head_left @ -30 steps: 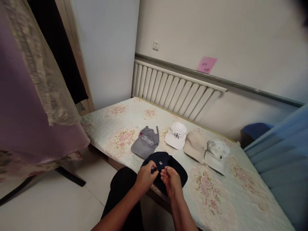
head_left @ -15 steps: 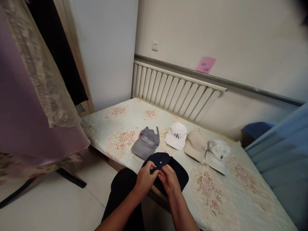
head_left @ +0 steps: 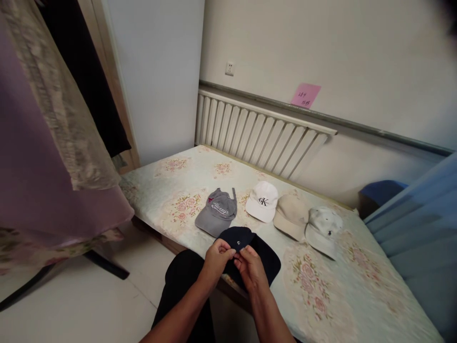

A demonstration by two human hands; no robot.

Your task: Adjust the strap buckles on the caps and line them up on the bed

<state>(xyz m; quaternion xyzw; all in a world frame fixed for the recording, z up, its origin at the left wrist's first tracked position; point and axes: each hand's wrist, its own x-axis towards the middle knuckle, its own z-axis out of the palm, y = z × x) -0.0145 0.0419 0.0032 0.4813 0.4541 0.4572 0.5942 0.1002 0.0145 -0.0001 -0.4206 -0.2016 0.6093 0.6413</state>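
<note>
Pinching the navy cap (head_left: 264,255) between them, both hands (head_left: 235,262) rest on the floral mattress (head_left: 185,190) beside a radiator (head_left: 257,133).

A small room with pale plain walls (head_left: 321,43). A bed (head_left: 357,295) with a floral cover stands against a white slatted radiator (head_left: 257,131). A pink note (head_left: 306,95) and a socket (head_left: 230,68) sit on the wall. Mauve fabric (head_left: 43,166) hangs at left over a pale tiled floor (head_left: 89,305). Blue cloth (head_left: 421,228) fills the right edge.

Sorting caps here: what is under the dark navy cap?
The navy cap lies on the flowered bed cover, both hands pinching its near edge. Anything beneath it is hidden.
</note>
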